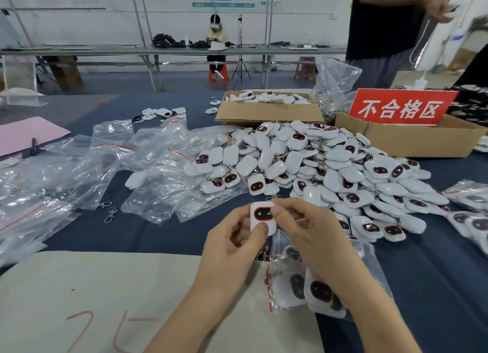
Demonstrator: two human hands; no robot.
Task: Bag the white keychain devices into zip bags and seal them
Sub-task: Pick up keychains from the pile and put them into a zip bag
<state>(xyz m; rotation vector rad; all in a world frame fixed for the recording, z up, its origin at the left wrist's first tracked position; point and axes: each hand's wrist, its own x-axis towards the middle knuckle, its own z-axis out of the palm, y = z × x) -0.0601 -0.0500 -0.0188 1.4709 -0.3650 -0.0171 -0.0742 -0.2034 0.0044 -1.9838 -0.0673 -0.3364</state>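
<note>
- We see one white keychain device (262, 218) held up in the near middle of the scene, its dark red-rimmed face towards us, above the table (435, 286).
- The left hand (232, 247) grasps its lower end, thumb pressed on the front and fingers curled behind.
- The right hand (314, 236) pinches its upper right edge between thumb and forefinger.
- Under the right wrist we find a zip bag (303, 286) that already holds several devices, lying half on a beige sheet (92, 300).
- Just beyond, to the right, a large pile of devices (343, 173) spreads over the dark blue cloth.
- To the left lie many empty zip bags (105, 162), with loose metal clasps (109, 212) beside them.
- Farther off stand a cardboard box (266, 112) with more devices in it and a second box (412, 141) bearing a red sign (401, 107).
</note>
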